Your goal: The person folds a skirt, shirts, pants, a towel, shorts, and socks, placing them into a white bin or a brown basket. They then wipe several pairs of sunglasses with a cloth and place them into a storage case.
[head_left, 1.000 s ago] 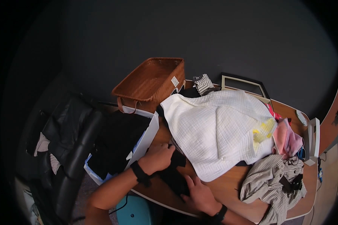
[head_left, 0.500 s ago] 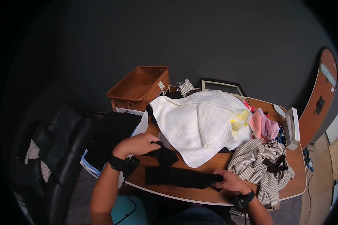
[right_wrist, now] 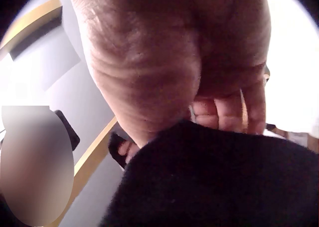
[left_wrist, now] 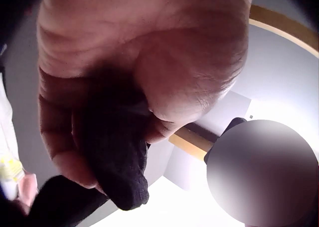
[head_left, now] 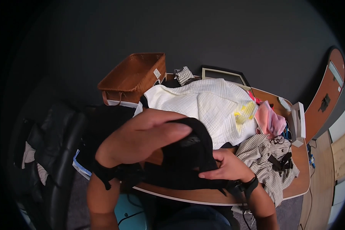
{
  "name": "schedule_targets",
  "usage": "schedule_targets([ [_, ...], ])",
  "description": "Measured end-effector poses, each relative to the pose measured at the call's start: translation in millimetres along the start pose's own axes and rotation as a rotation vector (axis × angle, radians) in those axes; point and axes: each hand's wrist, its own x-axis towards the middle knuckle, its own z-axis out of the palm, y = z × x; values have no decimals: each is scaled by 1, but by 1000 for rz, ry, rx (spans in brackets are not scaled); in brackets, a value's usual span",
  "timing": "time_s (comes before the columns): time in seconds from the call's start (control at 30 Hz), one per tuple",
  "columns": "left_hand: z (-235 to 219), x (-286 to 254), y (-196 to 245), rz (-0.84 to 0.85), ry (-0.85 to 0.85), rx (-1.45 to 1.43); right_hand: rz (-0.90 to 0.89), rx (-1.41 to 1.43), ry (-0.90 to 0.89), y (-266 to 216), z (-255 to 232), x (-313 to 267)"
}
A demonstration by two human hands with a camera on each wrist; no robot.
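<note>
A long, narrow black sock is stretched between both hands above the front of the table, part of it arching up toward the raised left hand. My left hand is nearer the camera and pinches one bunched end; in the left wrist view the black fabric pokes out between thumb and fingers. Lower and to the right, my right hand grips the other side with its thumb on top. Dark fabric fills the lower part of the right wrist view, hiding the fingertips.
A white quilted cloth covers much of the table. Right of it lie a pink cloth and a striped shirt. A brown wicker basket stands back left, near dark clothes. A teal stool is below.
The left hand has risen toward the camera and moved right, lifting its black fabric. The right hand first slid right along the sock, then rose slightly with it off the tabletop.
</note>
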Motion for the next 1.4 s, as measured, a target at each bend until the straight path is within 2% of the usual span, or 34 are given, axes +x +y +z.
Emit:
schedule_targets([
  [0.07, -10, -16, -17, -71, 46, -17, 153, -173, -259, 3, -17, -9],
  [0.1, -13, -27, -30, -135, 95, -26, 287, -41, -282, -9, -22, -21],
  [0.13, -14, -37, -51, -176, 145, -26, 370, -162, -347, 6, -34, -29],
  [0.23, -21, -62, -110, -384, 119, 56, 291, -10, -261, 50, -41, -56],
  [0.3, -18, -81, -152, -444, 134, -5, 419, 25, -192, 63, -40, -63],
  [0.33, -18, -88, -160, -492, 112, 72, 428, 25, -191, 71, -40, -66],
  [0.4, -18, -99, -167, -702, 146, 57, 496, 119, -163, 84, -40, -71],
  [0.43, -17, -102, -168, -705, 143, 51, 504, 122, -163, 76, -39, -70],
  [0.5, -16, -105, -170, -721, 181, 23, 820, 231, -171, 52, -38, -64],
  [0.6, -17, -105, -171, -694, 179, -10, 735, 92, -212, 69, -44, -72],
  [0.67, -21, -112, -184, -649, 163, 7, 685, 16, -161, 64, -41, -75],
  [0.73, -26, -117, -188, -604, 150, 27, 519, -70, 47, 63, -39, -82],
  [0.77, -28, -119, -186, -659, 160, -30, 382, -208, 87, 64, -39, -86],
  [0.8, -29, -120, -185, -713, 171, -87, 386, -207, 85, 62, -39, -87],
  [0.87, -28, -122, -188, -722, 169, -89, 200, -340, 197, 49, -37, -92],
  [1.0, -26, -120, -185, -729, 169, 23, 144, -256, 382, 47, -34, -104],
  [1.03, -26, -122, -189, -732, 169, 20, 160, -294, 408, 45, -33, -105],
  [1.1, -28, -126, -200, -623, 149, 43, 131, -341, 421, 46, -31, -105],
  [1.17, -27, -128, -204, -627, 155, 33, 100, -386, 434, 49, -29, -106],
  [1.23, -27, -130, -204, -631, 160, 20, 143, -203, 528, 53, -27, -108],
  [1.27, -28, -129, -202, -660, 147, 43, 145, -201, 527, 53, -25, -106],
  [1.33, -29, -124, -200, -687, 134, 66, 284, -154, 475, 52, -23, -101],
  [1.37, -29, -119, -198, -710, 131, 152, 339, -205, 391, 58, -26, -100],
  [1.4, -28, -115, -198, -732, 129, 238, 339, -206, 391, 64, -24, -99],
])
